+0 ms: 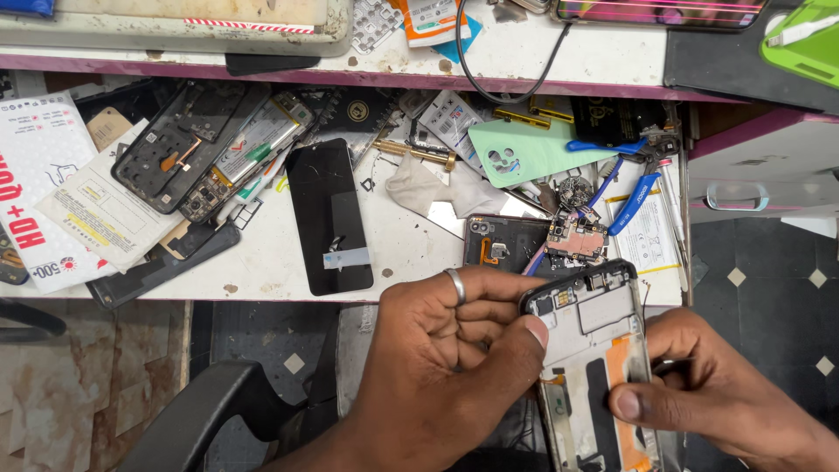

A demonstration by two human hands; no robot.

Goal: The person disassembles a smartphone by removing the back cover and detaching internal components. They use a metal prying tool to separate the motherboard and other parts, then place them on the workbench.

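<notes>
I hold an opened phone frame [599, 350], its back off and its inner parts and an orange strip showing, low at the right over the bench's front edge. My left hand [446, 367], with a ring on one finger, grips the frame's upper left corner, thumb pressed on its edge. My right hand [725, 393] clasps the frame's right side, its thumb lying on the lower inner face. A thin metal tool seems to lie under the right fingers, mostly hidden.
On the white bench [411, 236] lie a black phone screen [329, 214], several stripped phone bodies [188, 144], a small circuit board [577, 234], a mint green back cover [520, 150], blue-handled pliers [634, 197] and white packets [52, 188]. A dark chair arm [201, 415] stands below left.
</notes>
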